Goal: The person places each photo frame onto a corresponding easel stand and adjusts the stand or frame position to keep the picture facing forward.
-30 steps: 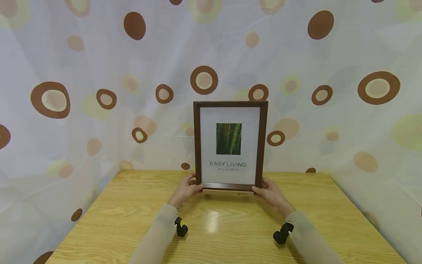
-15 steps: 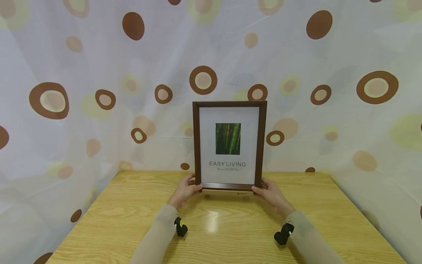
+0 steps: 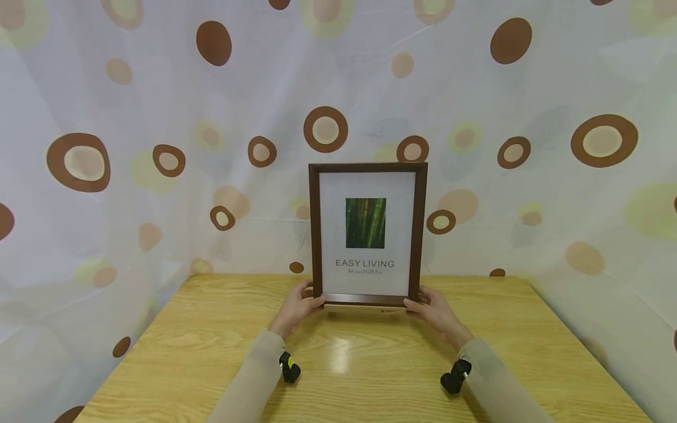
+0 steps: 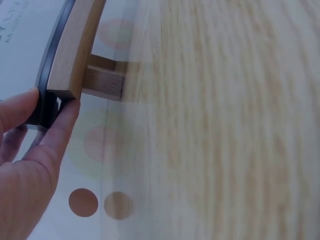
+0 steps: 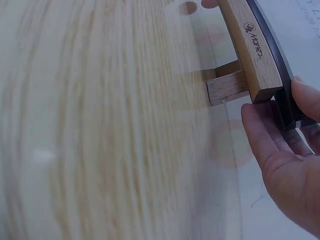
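Glossy wood table (image 3: 211, 346) (grained); dark frame (image 3: 315, 235).

From my remote seat I saw a light oak-grain table (image 3: 174, 352) that filled the lower view, with a pale glare patch on its middle. Behind it a sheer white curtain (image 3: 132, 88) printed with brown rings and faded yellow spots hung across the whole backdrop, evenly lit.

Picture frame (image 3: 367, 235) hides both hands' fingers (image 3: 308, 289).
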The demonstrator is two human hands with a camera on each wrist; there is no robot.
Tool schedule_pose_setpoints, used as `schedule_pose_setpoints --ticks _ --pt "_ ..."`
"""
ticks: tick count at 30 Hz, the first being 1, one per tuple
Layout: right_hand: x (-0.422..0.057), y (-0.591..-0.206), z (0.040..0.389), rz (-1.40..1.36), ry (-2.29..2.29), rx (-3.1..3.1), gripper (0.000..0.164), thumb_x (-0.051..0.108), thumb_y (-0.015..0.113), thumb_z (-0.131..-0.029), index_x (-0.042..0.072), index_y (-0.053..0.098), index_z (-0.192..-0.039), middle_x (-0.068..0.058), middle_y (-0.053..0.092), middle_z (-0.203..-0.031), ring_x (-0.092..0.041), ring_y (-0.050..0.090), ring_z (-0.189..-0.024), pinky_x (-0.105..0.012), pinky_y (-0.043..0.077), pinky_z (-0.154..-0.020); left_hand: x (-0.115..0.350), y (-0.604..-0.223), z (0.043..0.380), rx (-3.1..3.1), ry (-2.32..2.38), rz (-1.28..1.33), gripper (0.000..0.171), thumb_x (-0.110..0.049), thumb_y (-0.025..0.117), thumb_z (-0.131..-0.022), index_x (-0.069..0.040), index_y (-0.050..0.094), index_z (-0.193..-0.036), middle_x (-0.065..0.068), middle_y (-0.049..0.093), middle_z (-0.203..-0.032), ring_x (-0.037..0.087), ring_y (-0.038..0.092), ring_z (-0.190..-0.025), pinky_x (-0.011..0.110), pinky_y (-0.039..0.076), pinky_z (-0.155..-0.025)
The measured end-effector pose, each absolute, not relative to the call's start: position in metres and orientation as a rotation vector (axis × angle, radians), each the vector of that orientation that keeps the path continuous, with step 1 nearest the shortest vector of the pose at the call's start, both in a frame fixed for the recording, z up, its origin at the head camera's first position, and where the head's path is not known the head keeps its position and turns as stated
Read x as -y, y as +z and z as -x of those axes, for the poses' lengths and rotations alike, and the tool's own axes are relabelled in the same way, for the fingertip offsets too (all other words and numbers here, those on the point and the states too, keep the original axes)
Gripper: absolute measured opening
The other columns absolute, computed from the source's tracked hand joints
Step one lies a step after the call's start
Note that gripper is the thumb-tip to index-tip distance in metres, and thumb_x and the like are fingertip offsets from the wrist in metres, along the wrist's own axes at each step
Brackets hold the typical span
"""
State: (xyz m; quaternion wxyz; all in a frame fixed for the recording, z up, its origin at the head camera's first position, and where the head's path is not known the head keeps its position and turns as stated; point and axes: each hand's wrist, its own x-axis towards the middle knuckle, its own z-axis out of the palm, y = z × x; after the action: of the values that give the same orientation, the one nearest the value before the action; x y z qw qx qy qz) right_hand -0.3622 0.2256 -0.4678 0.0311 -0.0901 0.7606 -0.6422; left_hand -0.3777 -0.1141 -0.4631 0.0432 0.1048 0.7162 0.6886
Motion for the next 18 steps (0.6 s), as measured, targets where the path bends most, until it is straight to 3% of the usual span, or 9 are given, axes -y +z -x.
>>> schedule_pose_setpoints --ticks 8,13,18 --pt "-0.238 -0.464 0.358 0.29 -1.958 -2.321 0.072 0.024 0.058 -0.1 -0.003 0.019 -0.154 -0.031 0.03 -0.153 -0.044 0.04 -0.137 -0.045 0.049 -0.103 0.115 -0.463 0.373 -2.283 2.034 -0.416 0.048 -0.004 0.062 -0.095 0.006 0.045 -0.139 0.03 0.054 -0.127 0.033 0.063 -0.107 0.049 0.054 -0.094" --pt "-0.249 -0.46 0.353 0.276 -1.943 -2.33 0.067 0.023 0.055 -0.102 -0.005 0.021 -0.153 -0.03 0.028 -0.155 -0.043 0.036 -0.139 -0.045 0.047 -0.105 0.119 -0.462 0.37 -2.465 1.903 -0.407 0.055 -0.02 0.064 -0.096 0.001 0.044 -0.143 0.026 0.055 -0.135 0.039 0.057 -0.121 0.046 0.054 -0.095" --pt "-0.255 -0.452 0.341 0.283 -1.731 -2.531 0.061 0.026 0.049 -0.104 -0.009 0.027 -0.15 -0.031 0.034 -0.151 -0.044 0.037 -0.138 -0.052 0.043 -0.108 0.127 -0.459 0.367 -2.688 1.734 -0.369 0.061 -0.032 0.063 -0.097 -0.002 0.044 -0.146 0.023 0.052 -0.141 0.039 0.051 -0.13 0.051 0.045 -0.106"
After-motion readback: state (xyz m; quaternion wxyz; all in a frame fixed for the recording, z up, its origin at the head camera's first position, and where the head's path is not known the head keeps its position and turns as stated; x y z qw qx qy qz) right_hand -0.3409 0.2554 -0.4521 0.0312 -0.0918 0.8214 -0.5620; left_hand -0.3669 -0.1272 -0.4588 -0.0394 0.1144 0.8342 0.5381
